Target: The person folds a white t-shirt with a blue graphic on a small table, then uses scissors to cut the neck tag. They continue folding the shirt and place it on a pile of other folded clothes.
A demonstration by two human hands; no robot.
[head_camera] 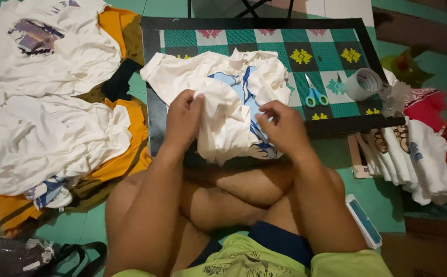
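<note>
Crossed legs (233, 195) filling foreground | left hand (182, 120) pinching white shirt (228, 97) fabric | right hand (283, 128) gripping its folds, fingertips partly hiding | shirt lying on patterned board (331, 56), print mostly hiding | scissors (314, 95) sitting beside

Scene is dimly lit, warm cast, light from above. White shirts (43, 46) at far left are blown out, folds lost. Near left and right corners are sunk in shadow. Slight softness throughout; edges are bent by wide-angle distortion.
</note>
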